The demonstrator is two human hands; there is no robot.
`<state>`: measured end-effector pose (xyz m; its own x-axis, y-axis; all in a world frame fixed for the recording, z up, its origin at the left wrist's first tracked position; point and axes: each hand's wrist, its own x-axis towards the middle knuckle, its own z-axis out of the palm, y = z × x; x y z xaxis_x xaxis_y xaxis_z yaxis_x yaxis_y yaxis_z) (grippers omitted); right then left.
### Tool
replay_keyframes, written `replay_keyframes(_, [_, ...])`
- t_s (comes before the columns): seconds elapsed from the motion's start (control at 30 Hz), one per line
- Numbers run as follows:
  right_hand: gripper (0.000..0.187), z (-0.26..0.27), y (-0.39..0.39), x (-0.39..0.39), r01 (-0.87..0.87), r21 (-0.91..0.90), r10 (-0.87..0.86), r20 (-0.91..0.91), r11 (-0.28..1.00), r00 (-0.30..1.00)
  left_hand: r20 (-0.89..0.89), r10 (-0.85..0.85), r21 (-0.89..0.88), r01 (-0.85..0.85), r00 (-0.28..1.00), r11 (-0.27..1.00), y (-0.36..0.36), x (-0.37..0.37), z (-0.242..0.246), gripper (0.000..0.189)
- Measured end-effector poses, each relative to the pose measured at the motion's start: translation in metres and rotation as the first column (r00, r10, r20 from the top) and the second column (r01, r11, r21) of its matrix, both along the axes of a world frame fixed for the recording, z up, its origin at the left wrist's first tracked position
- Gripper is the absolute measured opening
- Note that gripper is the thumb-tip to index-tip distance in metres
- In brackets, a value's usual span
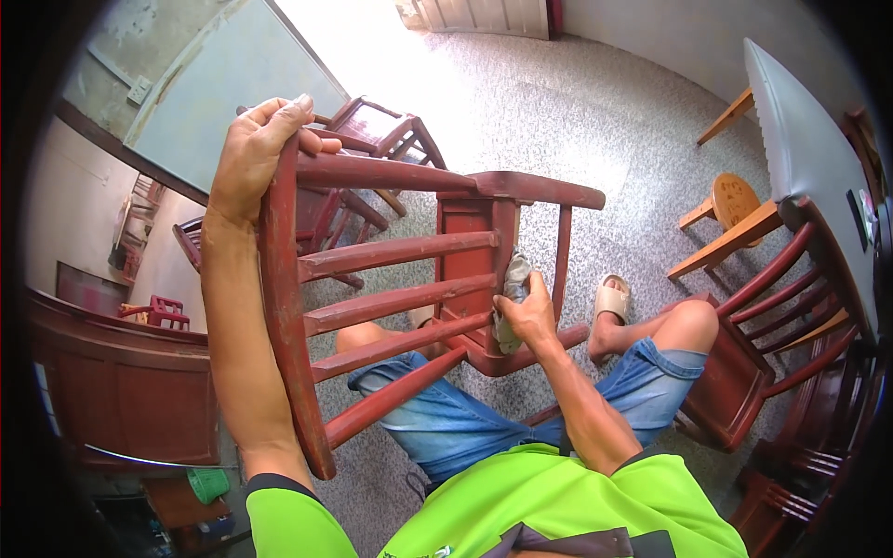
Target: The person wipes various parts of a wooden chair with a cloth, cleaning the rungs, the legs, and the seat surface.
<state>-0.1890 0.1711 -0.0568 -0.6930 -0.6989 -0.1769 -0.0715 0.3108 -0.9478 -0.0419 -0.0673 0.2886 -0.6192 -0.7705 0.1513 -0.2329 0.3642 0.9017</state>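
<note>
A red-painted wooden chair (399, 304) is tilted over before me, its slatted backrest spread across the middle of the view. Scuffs and worn patches show along its top rail (282, 314) and slats. My left hand (261, 157) grips the far corner of the backrest, with the thumb over the wood. In my right hand (534, 312) is a crumpled grey cloth (515, 272), pressed against the frame beside the red seat panel (466, 258). The palm side of my right hand is hidden.
More red chairs stand beyond the backrest, including one (366, 125). Another chair (732, 383) is close at my right, by a table with a pale top (816, 153). A round wooden stool (736, 202) stands near that table. A green basket (208, 483) lies at lower left.
</note>
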Motion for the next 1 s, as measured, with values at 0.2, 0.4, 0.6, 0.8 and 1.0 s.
replay_keyframes(0.2, [0.051, -0.004, 0.013, -0.002, -0.027, -0.005, 0.027, -0.017, 1.0, 1.0, -0.013, -0.015, 0.079, 0.016, 1.0, 0.997, -0.018, 0.001, -0.012, 0.029])
replay_keyframes(0.4, [0.059, -0.029, 0.004, 0.026, -0.127, -0.08, 0.109, -0.2, 0.989, 0.974, 0.031, 0.127, 0.163, -0.13, 0.991, 0.978, -0.091, 0.061, -0.042, 0.019])
replay_keyframes(0.6, [0.06, -0.009, -0.01, 0.021, -0.256, 0.077, 0.265, -0.16, 0.964, 0.951, -0.014, 0.244, 0.276, -0.231, 0.97, 0.933, -0.111, 0.13, -0.072, 0.006])
replay_keyframes(0.8, [0.051, -0.016, -0.026, 0.02, -0.333, 0.074, 0.34, -0.24, 0.94, 0.909, -0.068, 0.267, 0.331, -0.231, 0.961, 0.915, -0.129, 0.184, -0.107, 0.011])
replay_keyframes(1.0, [0.048, -0.012, -0.018, 0.019, -0.369, 0.214, 0.418, -0.273, 0.905, 0.867, -0.116, 0.323, 0.417, -0.249, 0.939, 0.874, -0.123, 0.212, -0.161, 0.013])
